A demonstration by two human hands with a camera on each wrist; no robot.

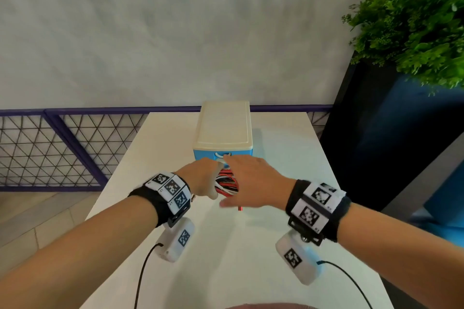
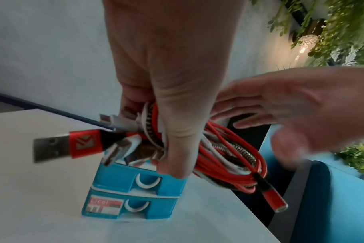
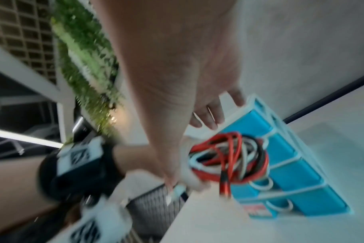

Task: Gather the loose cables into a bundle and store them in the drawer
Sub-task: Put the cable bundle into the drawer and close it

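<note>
Head view places your left hand [image 1: 200, 178] at frame centre, fingers and thumb curled round the cable bundle [image 1: 226, 183], which sits just in front of the drawer unit [image 1: 222, 130]. The bundle is off the table [image 1: 251, 246], held in the air close to the unit's blue front. Your right hand [image 1: 253, 183] lies just right of the bundle with fingers straight and spread; it holds nothing, and its fingertips reach the top drawer's handle [image 1: 221, 155] area, though you cannot tell from this view whether they touch it.

Left wrist view confirms the grip: the thumb [image 2: 175, 148] presses across the red, white and braided coils [image 2: 229, 156]. A red USB plug [image 2: 58, 148] sticks out at left of frame, and a second red connector [image 2: 272, 199] hangs at lower right. Two blue drawers [image 2: 135, 177] with white curved handles appear below the hand, both closed; the lower one carries a label [image 2: 106, 205].

Right wrist view is blurred. It shows the fingers [image 3: 210, 118] extended toward the unit's upper edge [image 3: 245, 105], with the coils [image 3: 229, 156] between palm and drawer fronts.

A green plant [image 1: 414, 27] fills the upper right of the head view.
</note>
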